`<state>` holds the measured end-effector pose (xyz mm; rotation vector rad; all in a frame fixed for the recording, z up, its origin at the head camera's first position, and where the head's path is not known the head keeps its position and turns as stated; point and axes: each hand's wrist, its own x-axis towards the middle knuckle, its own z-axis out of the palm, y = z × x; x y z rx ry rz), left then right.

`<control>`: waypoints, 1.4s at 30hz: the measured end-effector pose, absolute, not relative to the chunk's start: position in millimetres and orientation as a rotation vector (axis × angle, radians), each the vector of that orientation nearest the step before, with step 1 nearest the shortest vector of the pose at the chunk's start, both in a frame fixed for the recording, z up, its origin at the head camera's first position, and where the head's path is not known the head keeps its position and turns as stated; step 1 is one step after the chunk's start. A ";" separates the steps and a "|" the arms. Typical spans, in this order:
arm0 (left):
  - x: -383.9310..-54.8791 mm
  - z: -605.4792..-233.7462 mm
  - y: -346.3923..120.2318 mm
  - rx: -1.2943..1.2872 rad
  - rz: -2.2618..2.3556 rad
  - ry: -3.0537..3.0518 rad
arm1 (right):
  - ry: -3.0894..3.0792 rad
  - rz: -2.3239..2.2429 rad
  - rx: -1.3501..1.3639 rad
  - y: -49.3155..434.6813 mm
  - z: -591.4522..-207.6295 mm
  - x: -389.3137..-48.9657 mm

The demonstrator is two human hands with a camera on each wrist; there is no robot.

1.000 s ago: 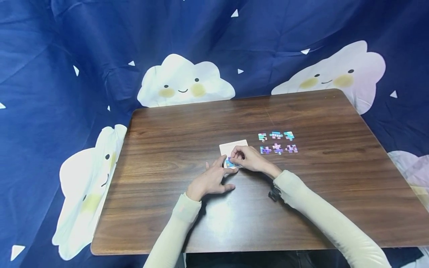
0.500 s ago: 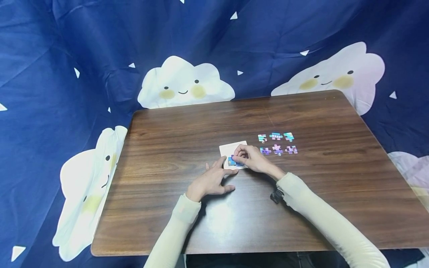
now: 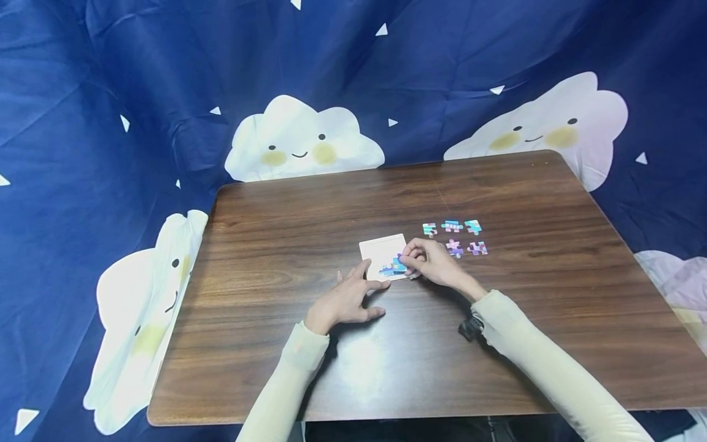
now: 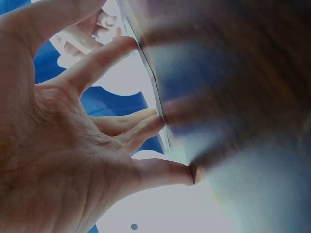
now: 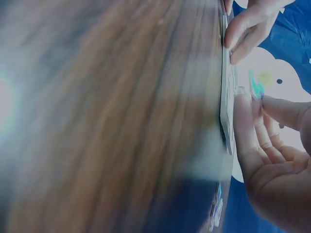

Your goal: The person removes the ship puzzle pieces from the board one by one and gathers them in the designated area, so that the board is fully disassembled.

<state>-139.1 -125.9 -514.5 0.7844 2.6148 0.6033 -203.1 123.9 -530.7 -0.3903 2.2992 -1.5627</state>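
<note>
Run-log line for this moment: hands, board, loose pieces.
left hand: touches white board | right hand: pinches puzzle piece over board | loose pieces: five, on table, right of board

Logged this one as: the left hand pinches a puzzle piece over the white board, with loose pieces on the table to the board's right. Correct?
Wrong hand: the right hand pinches the puzzle piece over the white board, as the head view shows. Loose pieces do lie on the table to the board's right.
</note>
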 end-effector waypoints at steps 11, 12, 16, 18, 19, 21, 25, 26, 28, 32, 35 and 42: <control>-140.0 -515.1 -125.2 0.789 0.575 2.620 | 2.375 -1.501 -0.314 149.9 -530.6 -200.4; -140.0 -514.9 -125.0 0.789 0.577 2.619 | 2.386 -1.496 -0.313 151.9 -530.5 -200.4; -139.8 -515.0 -124.9 0.779 0.590 2.611 | 2.438 -1.457 -0.302 159.6 -529.1 -198.3; -139.8 -515.3 -125.2 0.777 0.598 2.607 | 2.456 -1.435 -0.302 163.4 -528.0 -196.9; -139.7 -515.3 -125.3 0.774 0.603 2.607 | 2.461 -1.428 -0.302 165.4 -527.8 -196.1; -139.6 -515.2 -125.3 0.770 0.609 2.604 | 2.467 -1.424 -0.315 169.3 -528.0 -194.6; -138.9 -514.7 -125.2 0.762 0.619 2.600 | 2.470 -1.425 -0.343 176.0 -529.2 -190.9; -138.8 -514.7 -125.1 0.760 0.618 2.598 | 2.474 -1.419 -0.353 177.6 -529.3 -189.9; -138.7 -514.8 -125.0 0.760 0.618 2.599 | 2.486 -1.407 -0.357 180.2 -529.0 -188.1; -138.8 -515.9 -125.2 0.759 0.619 2.596 | 2.481 -1.405 -0.356 184.1 -527.7 -185.7; -138.9 -516.6 -125.4 0.763 0.622 2.596 | 2.463 -1.400 -0.340 185.9 -526.6 -184.6; -139.3 -515.9 -125.7 0.770 0.622 2.598 | 2.480 -1.324 -0.313 187.4 -526.6 -183.0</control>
